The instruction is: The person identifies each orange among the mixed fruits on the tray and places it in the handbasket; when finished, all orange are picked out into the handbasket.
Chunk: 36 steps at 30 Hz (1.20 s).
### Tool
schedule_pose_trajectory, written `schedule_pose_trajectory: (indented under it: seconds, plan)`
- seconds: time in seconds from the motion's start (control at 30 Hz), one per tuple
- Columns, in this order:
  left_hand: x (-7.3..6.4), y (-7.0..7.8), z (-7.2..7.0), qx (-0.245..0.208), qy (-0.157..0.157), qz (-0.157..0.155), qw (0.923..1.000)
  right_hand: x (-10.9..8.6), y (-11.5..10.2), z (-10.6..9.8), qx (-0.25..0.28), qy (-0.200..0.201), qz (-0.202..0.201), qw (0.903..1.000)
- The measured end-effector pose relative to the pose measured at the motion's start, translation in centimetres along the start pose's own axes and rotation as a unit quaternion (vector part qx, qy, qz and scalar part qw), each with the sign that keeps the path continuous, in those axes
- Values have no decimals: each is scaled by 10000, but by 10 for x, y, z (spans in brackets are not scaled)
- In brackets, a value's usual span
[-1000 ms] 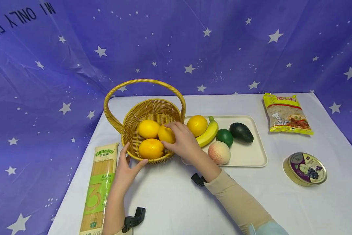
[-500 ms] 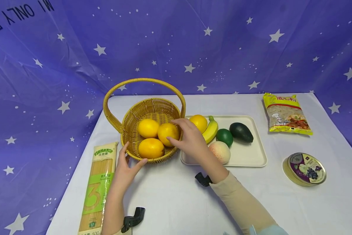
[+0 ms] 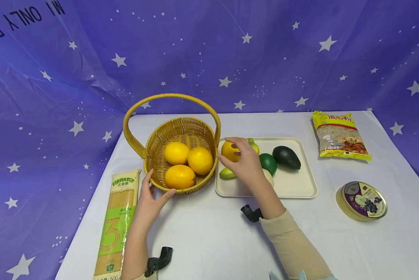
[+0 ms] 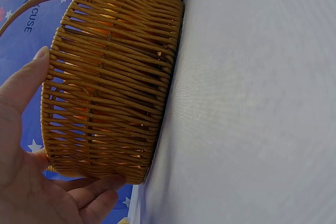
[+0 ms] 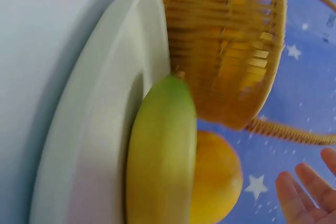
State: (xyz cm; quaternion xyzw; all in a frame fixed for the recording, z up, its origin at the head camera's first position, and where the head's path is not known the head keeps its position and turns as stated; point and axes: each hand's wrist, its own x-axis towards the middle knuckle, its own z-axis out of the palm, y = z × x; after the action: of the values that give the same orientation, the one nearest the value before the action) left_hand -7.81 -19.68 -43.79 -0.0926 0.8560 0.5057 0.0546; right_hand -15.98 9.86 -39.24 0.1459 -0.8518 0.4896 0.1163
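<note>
A yellow wicker basket (image 3: 152, 155) with a tall handle stands on the left, holding three oranges (image 3: 200, 160). My left hand (image 3: 151, 204) grips its near left side; in the left wrist view the thumb lies at the rim and fingertips touch the woven wall. Over the left part of a cream tray (image 3: 295, 188) hovers my right hand (image 3: 246, 165), fingers loosely bent and holding nothing. Beneath and beside it on the tray are an orange (image 3: 229, 151) and a banana (image 3: 227, 174), partly covered by the hand. A peach (image 3: 269, 178) is mostly hidden behind the wrist.
A green round fruit (image 3: 268, 164) and an avocado (image 3: 286, 157) lie on the tray. Packed spaghetti (image 3: 116, 225) lies left of the basket. To the right are a yellow food bag (image 3: 341, 136) and a round tin (image 3: 362, 201). A starry purple cloth (image 3: 195, 54) hangs behind.
My right hand has let go of an orange inside the basket and moved right, out over the tray. The left hand stays at the basket.
</note>
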Motion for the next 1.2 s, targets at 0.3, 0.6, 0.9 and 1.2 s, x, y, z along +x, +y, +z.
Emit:
schedule_pose_trajectory:
  seconds: [0.3, 0.6, 0.9, 1.2]
  plan:
    - [0, -1, 0, -30, -40, 11, 10000, 15, 23, -8, -740, -130, 954, 9926]
    - [0, -2, 1, -12, -16, 23, 10000, 28, 32, -4, -1083, -401, 1414, 9832]
    - [-1, -3, 1, -61, 29, 103, 9999, 33, 40, 2, -1425, -709, 1585, 9745]
    - [-1, -2, 0, -15, 50, 122, 9999, 34, 43, 7, -1684, -819, 1561, 9698]
